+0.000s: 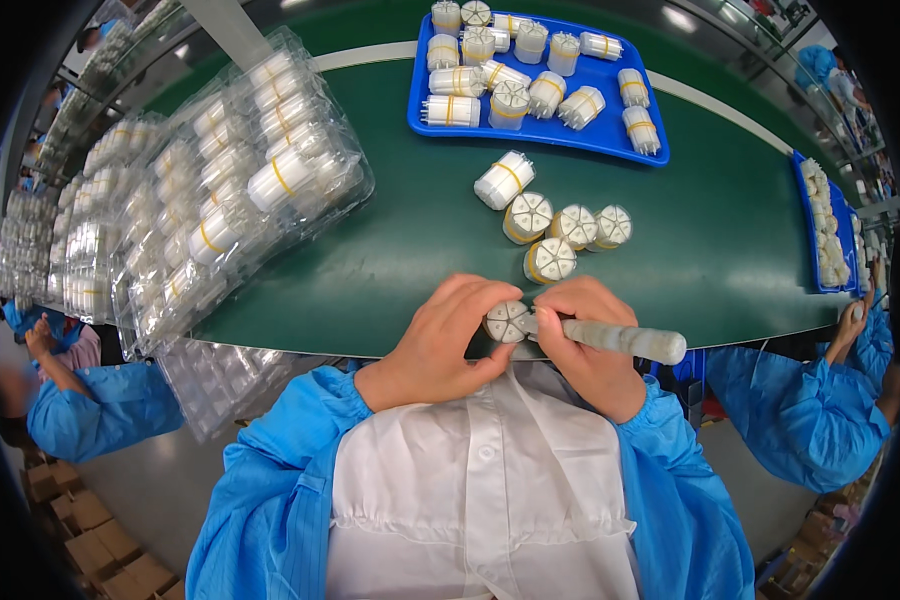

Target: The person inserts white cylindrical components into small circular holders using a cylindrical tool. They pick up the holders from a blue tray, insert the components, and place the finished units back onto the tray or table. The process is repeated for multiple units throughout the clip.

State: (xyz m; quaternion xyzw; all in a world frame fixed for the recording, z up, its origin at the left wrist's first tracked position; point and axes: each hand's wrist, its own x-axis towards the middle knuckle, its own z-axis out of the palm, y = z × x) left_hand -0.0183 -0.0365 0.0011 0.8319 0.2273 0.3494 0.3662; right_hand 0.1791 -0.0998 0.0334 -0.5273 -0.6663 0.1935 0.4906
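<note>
At the table's near edge, my left hand is closed around a white cylindrical part, its round end divided into wedge-shaped segments and turned up. My right hand grips a hand tool with a thick greyish-white handle that points off to the right. The tool's narrow front end is at the rim of the part, mostly covered by my fingers, so its kind cannot be made out. Just beyond my hands stands a similar white part with a yellow band, close to several others; one of these, a banded part, lies tilted.
A blue tray at the far side holds many banded white parts. Stacked clear plastic blister trays filled with them cover the left. Another blue tray is at the right edge of the green table. Co-workers in blue sleeves sit on both sides.
</note>
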